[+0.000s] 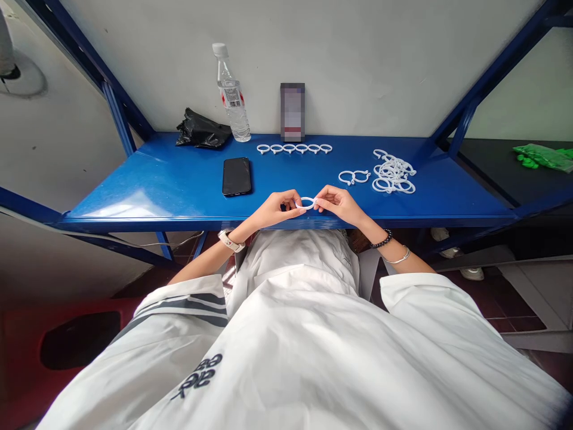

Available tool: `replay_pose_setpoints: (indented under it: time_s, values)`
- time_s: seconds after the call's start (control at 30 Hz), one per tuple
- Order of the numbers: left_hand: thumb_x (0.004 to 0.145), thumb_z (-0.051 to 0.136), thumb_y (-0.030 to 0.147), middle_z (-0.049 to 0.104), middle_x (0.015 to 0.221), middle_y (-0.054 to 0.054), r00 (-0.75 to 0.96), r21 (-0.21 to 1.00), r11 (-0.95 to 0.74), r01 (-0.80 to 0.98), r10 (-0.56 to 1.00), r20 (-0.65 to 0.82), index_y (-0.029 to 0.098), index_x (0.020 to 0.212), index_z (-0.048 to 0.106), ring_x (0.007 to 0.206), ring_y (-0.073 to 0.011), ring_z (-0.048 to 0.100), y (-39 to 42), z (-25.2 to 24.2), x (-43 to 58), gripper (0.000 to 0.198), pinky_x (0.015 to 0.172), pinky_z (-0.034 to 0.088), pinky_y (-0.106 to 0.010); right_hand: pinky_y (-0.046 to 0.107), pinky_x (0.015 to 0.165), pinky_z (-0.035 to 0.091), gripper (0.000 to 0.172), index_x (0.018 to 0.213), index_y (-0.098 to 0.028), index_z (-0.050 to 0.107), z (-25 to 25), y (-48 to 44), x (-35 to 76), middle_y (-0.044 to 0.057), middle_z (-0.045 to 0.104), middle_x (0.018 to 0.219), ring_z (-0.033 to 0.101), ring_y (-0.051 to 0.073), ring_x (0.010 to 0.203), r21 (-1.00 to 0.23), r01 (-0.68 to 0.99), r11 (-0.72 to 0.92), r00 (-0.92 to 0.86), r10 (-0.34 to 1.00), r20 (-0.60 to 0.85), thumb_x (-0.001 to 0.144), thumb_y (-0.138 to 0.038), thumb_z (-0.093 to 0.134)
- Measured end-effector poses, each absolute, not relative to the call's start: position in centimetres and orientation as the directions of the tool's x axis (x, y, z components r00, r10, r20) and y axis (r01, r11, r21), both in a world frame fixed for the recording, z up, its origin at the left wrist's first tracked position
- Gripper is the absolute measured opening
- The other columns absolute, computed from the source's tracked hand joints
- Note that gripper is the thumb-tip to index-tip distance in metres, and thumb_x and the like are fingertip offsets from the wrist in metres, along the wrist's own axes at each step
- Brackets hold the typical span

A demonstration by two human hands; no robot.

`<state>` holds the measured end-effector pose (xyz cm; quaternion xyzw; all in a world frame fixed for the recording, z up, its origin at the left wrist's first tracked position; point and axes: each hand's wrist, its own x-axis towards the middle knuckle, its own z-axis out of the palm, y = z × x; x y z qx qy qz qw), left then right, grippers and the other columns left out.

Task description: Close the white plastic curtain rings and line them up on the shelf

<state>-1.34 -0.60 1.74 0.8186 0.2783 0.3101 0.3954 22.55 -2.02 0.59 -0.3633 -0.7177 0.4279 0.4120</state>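
Between my two hands, just above the table's front edge, is a white plastic ring. My left hand pinches its left side between thumb and fingers. On the opposite side, the fingers of my right hand are closed on the same ring. Farther back, a row of several white rings lies side by side. Right of my hands lie two white rings touching each other. Beside them is a loose pile of white rings, overlapping so that some are partly hidden.
The blue table bears a black phone, a crumpled black plastic bag, an upright water bottle and a dark upright box with a blurred front. A wall stands behind. Blue frame posts flank the table. Green items in a bag lie far right.
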Motion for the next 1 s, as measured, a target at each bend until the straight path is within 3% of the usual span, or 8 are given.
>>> replay_pose_setpoints:
  time_s: [1.0]
  values:
    - [0.087, 0.063, 0.054, 0.069, 0.075, -0.005, 0.662, 0.728, -0.656, 0.201, 0.638, 0.393, 0.015, 0.073, 0.066, 0.063, -0.0123, 0.057, -0.71, 1.64, -1.2, 0.041, 0.06, 0.046, -0.024, 0.031, 0.069, 0.056, 0.038, 0.081, -0.019, 0.066, 1.19, -2.24, 22.58, 0.003, 0.072, 0.075, 0.065, 0.015, 0.067, -0.926, 0.152, 0.344, -0.44, 0.863, 0.249, 0.079, -0.055, 0.078]
